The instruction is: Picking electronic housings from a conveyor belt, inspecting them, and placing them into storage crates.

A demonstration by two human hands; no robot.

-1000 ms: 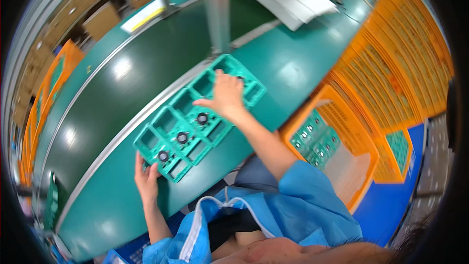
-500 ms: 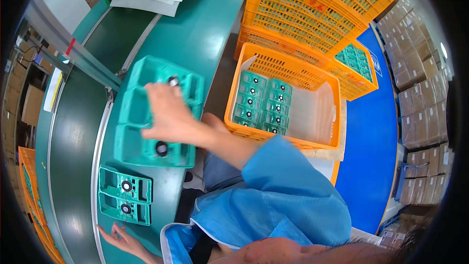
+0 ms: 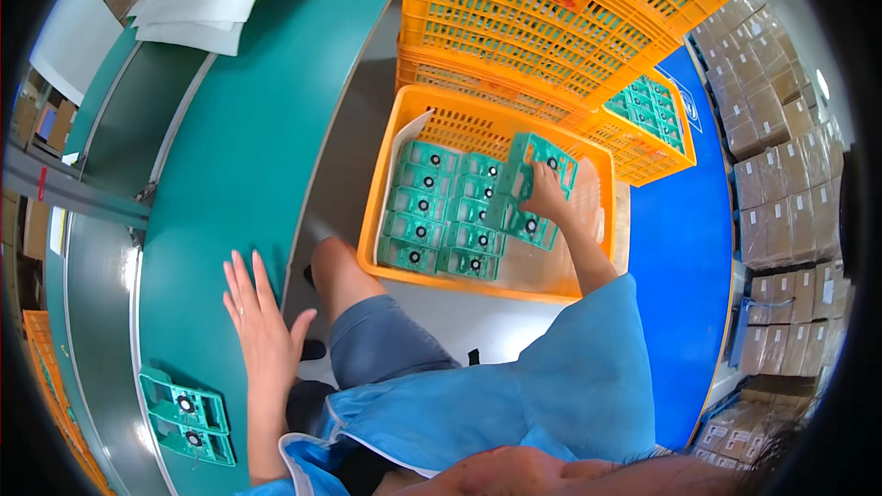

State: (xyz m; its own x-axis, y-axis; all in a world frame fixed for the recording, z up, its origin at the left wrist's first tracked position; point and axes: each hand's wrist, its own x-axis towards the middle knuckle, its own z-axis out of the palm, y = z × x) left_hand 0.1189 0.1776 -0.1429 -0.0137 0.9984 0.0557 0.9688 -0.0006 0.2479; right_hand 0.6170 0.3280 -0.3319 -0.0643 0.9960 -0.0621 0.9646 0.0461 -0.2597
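My right hand (image 3: 548, 195) is closed on a green plastic frame (image 3: 522, 165) with two small round black parts. It holds the frame tilted inside an open orange crate (image 3: 370, 248), to the right of two rows of similar green frames (image 3: 423, 206). Fingers stretched and empty, my left hand (image 3: 257, 317) is at the edge of the green workbench (image 3: 230, 174). Another pair of joined green frames (image 3: 188, 418), with black round parts, lies on the bench by my left forearm.
Stacked orange crates (image 3: 542, 28) stand behind the open crate. A further orange crate (image 3: 666, 142) holding green parts is at their right. White sheets (image 3: 207, 0) lie at the bench's far end. Wrapped cartons (image 3: 781, 193) line the right side, past a blue surface (image 3: 684, 276).
My right hand has carried the green frame from above the bench into the orange crate. My left hand has moved forward along the bench, and the view has shifted right.
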